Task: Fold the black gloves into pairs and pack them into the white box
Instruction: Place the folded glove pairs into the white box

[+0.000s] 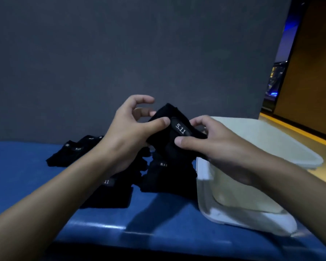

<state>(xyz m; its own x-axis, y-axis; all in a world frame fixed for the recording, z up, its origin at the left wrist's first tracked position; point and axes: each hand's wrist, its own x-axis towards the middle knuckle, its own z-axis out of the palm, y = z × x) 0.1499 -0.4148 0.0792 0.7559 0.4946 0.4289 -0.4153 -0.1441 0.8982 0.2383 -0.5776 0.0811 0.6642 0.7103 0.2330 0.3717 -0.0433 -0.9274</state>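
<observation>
Viewed from the head camera, both hands are raised above the blue padded worktop [26, 166] and are occupied with a single item. I record a black fabric glove bundle [167, 113] held in the air between them, over the ground between the gloves on the worktop and the box's near-left corner. Its dark label with white "5.11" lettering [180, 129] faces the camera.

The left hand [132, 127] grasps the bundle's left side. The thumb presses on the near face just beside the label, one finger touches the far face, and the forefinger is curled and lifted clear. The right hand [211, 140] pinches the bundle's right side, thumb below the label and fingers curled over the upper edge.

The white plastic box [252, 216] stands open on the right part of the worktop, with the right forearm crossing above it. I cannot tell what lies inside.

Loose black gloves lie in three heaps. One is at the far left [68, 155], one is partly under the left forearm [109, 196], and one sits just beside the box's left wall [167, 179]. The light is dim, so I cannot count the gloves in any heap. A plain grey wall panel [120, 53] stands behind the worktop.
</observation>
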